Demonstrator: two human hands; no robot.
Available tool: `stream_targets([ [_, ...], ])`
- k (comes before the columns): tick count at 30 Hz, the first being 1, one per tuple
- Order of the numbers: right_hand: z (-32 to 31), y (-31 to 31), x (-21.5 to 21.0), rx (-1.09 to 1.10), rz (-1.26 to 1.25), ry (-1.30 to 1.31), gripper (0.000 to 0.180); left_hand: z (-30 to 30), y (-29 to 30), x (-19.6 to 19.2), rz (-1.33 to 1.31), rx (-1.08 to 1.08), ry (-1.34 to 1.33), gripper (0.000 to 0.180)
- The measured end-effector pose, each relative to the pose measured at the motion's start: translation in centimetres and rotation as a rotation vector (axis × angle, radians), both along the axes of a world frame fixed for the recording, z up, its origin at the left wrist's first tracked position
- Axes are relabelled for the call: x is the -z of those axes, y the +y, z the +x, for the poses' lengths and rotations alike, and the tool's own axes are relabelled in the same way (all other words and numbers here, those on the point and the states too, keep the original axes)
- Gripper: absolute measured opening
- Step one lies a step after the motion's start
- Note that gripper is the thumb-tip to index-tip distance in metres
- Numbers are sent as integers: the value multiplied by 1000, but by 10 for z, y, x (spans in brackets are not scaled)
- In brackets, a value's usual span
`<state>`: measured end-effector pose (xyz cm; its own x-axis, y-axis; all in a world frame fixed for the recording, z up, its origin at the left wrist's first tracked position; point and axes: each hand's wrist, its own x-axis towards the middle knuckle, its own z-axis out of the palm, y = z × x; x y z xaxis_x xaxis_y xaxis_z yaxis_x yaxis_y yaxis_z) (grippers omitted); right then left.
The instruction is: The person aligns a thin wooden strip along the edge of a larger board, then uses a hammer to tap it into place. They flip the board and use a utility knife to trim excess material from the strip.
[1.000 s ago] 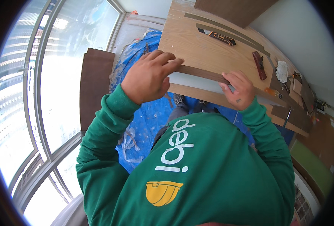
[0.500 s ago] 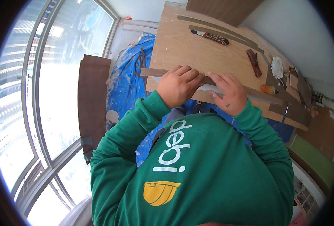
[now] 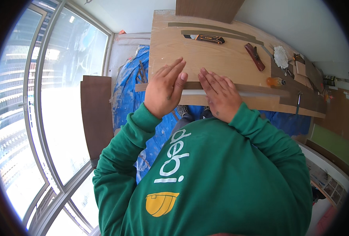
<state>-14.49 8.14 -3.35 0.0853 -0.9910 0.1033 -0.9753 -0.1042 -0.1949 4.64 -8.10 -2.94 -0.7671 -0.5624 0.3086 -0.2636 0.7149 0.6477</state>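
A long narrow brown wood strip (image 3: 253,89) with a pale front face lies along the near edge of the wooden workbench (image 3: 170,55). My left hand (image 3: 164,88) is over the strip's left part, fingers stretched out and thumb raised. Across the strip, a little to the right, my right hand (image 3: 220,94) lies with its fingers extended toward the bench top. Neither hand is wrapped round anything. Whether the left palm touches the strip cannot be made out.
Farther back lie a utility knife (image 3: 206,38), thin strips (image 3: 217,28) and a dark red hand plane (image 3: 255,57). On the right are an orange bottle (image 3: 276,82) and a crumpled white wad (image 3: 280,57). Blue sheeting (image 3: 123,86) and a brown panel (image 3: 97,114) are at the left.
Both hands have loosened from their curled hold on the strip and now have their fingers straight. They have moved apart. The whole view has shifted slightly.
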Motion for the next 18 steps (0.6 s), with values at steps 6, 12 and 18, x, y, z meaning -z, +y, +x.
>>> stream_targets([
  [6, -4, -7, 6, 31, -49, -112, 65, -30, -8, 10, -228, -19, -314, 31],
  [12, -7, -38, 20, 148, -209, -35, 30, -42, -25, 19, -273, -128, -271, 30],
  [18, -8, -51, 24, 197, -215, -31, 32, -47, -33, 23, -307, -132, -270, 32],
])
